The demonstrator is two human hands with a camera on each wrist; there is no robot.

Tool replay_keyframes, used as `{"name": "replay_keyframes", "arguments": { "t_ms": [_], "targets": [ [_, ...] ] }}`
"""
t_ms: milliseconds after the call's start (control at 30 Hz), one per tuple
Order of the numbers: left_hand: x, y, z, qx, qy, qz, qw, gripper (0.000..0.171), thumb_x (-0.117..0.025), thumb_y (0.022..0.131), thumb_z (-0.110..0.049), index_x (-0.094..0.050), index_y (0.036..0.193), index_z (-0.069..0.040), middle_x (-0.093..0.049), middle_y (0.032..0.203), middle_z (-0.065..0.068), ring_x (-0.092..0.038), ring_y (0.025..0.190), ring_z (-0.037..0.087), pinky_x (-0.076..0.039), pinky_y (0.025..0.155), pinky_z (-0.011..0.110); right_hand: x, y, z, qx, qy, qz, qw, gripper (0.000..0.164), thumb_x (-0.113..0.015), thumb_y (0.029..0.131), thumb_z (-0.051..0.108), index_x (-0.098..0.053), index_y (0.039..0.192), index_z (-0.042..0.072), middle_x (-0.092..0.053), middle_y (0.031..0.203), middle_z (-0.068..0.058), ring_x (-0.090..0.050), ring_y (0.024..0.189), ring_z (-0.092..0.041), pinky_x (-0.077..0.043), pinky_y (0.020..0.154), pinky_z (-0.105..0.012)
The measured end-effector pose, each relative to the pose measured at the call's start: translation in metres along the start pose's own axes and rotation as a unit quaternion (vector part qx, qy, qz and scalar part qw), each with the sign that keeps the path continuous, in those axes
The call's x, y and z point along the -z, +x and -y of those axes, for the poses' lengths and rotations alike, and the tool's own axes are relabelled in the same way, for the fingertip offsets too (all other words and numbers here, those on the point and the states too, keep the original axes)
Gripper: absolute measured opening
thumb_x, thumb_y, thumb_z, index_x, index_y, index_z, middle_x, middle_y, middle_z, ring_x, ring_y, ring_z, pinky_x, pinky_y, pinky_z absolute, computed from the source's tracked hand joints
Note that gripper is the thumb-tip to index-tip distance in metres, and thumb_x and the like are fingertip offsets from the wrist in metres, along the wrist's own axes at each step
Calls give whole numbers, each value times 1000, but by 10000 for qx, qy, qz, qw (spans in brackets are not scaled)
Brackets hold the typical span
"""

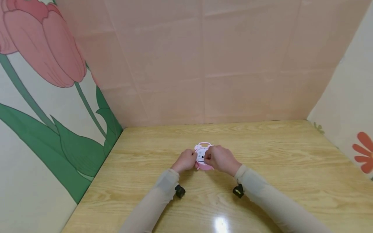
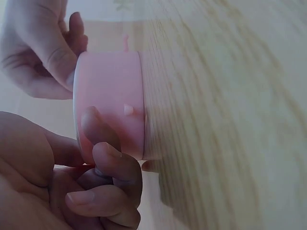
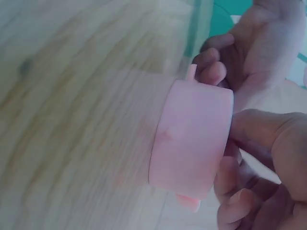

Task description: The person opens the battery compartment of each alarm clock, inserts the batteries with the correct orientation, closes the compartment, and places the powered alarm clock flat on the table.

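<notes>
A pink twin-bell alarm clock [image 1: 200, 152] lies flat on the table, its white back with small black marks facing up and its handle pointing away from me. My left hand [image 1: 186, 160] grips the clock's left edge, thumb at the rim and fingers curled along the pink side [image 2: 110, 91]. Over the right part of the back, my right hand [image 1: 222, 158] has its thumb and curled fingers pinched down against the clock. Whatever part lies between those fingertips is hidden. In the right wrist view, the right hand [image 3: 283, 158] touches the back beside the pink casing [image 3: 192, 134].
The wooden table [image 1: 140, 145] spreads out around the clock. A pinkish sheet [image 1: 204, 64] covers the wall behind it. Tulip-painted panel [image 1: 43, 97] stands at the left, and a pale wall with an orange flower [image 1: 365, 152] at the right. Black wrist devices [image 1: 180, 191] sit under both sleeves.
</notes>
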State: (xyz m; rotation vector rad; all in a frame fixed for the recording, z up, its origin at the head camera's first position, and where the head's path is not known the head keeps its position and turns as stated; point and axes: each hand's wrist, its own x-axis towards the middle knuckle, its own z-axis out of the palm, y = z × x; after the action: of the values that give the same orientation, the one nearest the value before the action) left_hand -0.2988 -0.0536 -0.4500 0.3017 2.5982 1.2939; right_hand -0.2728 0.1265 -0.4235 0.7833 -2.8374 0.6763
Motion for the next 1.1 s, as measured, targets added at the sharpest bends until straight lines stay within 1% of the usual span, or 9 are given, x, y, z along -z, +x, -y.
{"name": "replay_keyframes", "arguments": {
  "t_ms": [167,300,400,467,600,733,867,967,1100],
  "targets": [
    [1,0,0,-62,118,-27,9999,34,-41,103,-15,-61,76,-7,-56,57,-2,-47,49,10,-35,47,22,0,4,-6,-496,1023,225,9933,8,-78,82,8,-74,76,12,-67,69,6,-55,62,-9,-46,58,-26],
    [0,0,0,-128,223,-56,9997,35,-41,102,-15,-60,73,-9,-57,56,-2,-47,49,10,-35,47,22,-1,7,-12,-849,1887,426,9774,6,-76,83,4,-74,77,6,-67,69,2,-54,61,-9,-43,54,-24],
    [0,0,0,-184,220,-43,9996,35,-41,101,-14,-60,72,-9,-57,56,-2,-47,49,10,-34,47,22,-2,7,-16,-1045,2281,486,9668,5,-75,83,2,-74,78,2,-67,69,1,-53,61,-9,-42,53,-23],
    [0,0,0,-221,220,-29,9995,35,-41,101,-14,-60,72,-9,-57,55,-3,-47,49,9,-35,47,21,-2,7,-17,-1031,2312,470,9663,4,-74,82,2,-74,78,2,-65,67,1,-52,60,-9,-41,53,-23],
    [0,-1,0,-208,201,-47,9996,34,-41,101,-14,-60,73,-9,-56,55,-3,-47,49,9,-35,47,21,-4,4,-17,-647,1840,363,9801,5,-74,85,5,-71,81,5,-58,66,3,-49,59,-9,-39,53,-23],
    [0,-2,-1,-171,232,-25,9996,34,-41,101,-14,-60,74,-9,-56,55,-3,-46,48,9,-34,47,21,-6,-2,-14,309,530,7,9981,3,-75,87,10,-74,84,11,-60,72,7,-49,63,-6,-42,56,-23],
    [1,-2,-3,-259,80,2,9996,34,-41,100,-12,-62,74,-6,-58,55,-2,-49,48,10,-34,47,21,-6,-7,-13,1071,-684,-482,9907,8,-75,86,10,-71,82,15,-59,81,7,-51,66,-6,-46,58,-26],
    [0,-3,-4,-288,-76,-7,9996,34,-41,100,-11,-64,76,-4,-59,55,0,-52,48,11,-35,47,20,-6,-7,-13,1268,-978,-581,9854,11,-74,87,10,-66,81,16,-57,83,6,-52,66,-7,-47,57,-26],
    [0,-3,-4,-271,-99,-2,9996,34,-41,101,-10,-64,77,-3,-58,54,0,-52,48,12,-35,47,20,-6,-5,-13,1321,-1039,-544,9843,12,-72,89,11,-64,82,15,-56,83,5,-52,66,-7,-47,58,-26]
  ]
}}
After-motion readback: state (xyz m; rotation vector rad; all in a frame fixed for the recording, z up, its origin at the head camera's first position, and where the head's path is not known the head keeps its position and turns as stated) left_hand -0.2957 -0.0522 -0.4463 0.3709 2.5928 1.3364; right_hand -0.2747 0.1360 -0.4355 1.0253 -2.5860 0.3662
